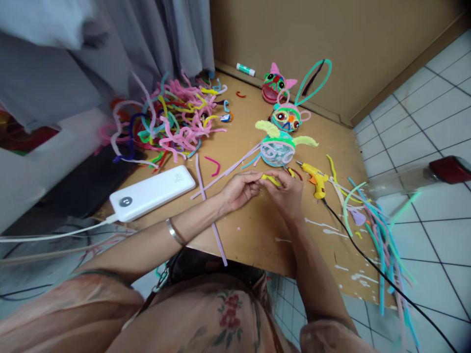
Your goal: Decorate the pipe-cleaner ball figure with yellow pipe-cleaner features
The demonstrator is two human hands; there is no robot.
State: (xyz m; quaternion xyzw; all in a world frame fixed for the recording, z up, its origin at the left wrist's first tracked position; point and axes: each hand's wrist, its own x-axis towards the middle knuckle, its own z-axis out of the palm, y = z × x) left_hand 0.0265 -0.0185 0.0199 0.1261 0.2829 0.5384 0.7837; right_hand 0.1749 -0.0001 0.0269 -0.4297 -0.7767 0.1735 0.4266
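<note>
A short yellow pipe cleaner (pixel 271 180) lay pinched between both hands near the middle of the board (pixel 257 230), a brown cardboard sheet spotted with dried white glue. The piece was fuzzy and bright yellow, and only a small bent length showed between the fingers.

The left hand (pixel 239 190) reached in from the near left edge, a silver bangle (pixel 174 232) on its wrist, its fingertips closed on one end of the yellow piece. The right hand (pixel 287 195) came up from the near edge, knuckles upward, its fingers curled and pressed on the other end. The two hands touched at the fingertips.

A long lilac stem (pixel 210 215) ran from the near edge toward the hands, just left of the left forearm. A white power bank (pixel 151 192) sat at the left edge with a cable plugged in. A yellow glue gun (pixel 316 179) lay just right of the hands, its black cord trailing off the near right corner, beside a loose bundle of blue, green and pink stems (pixel 379 235) at the right edge.

Just beyond the hands stood a round figure (pixel 277 147) with green ears. Farther back were a rabbit face (pixel 289 117) with tall teal ears and a pink cat face (pixel 275 86). A tangled heap of stems (pixel 172 120) filled the far left corner, and a glue stick (pixel 245 69) lay along the far edge.
</note>
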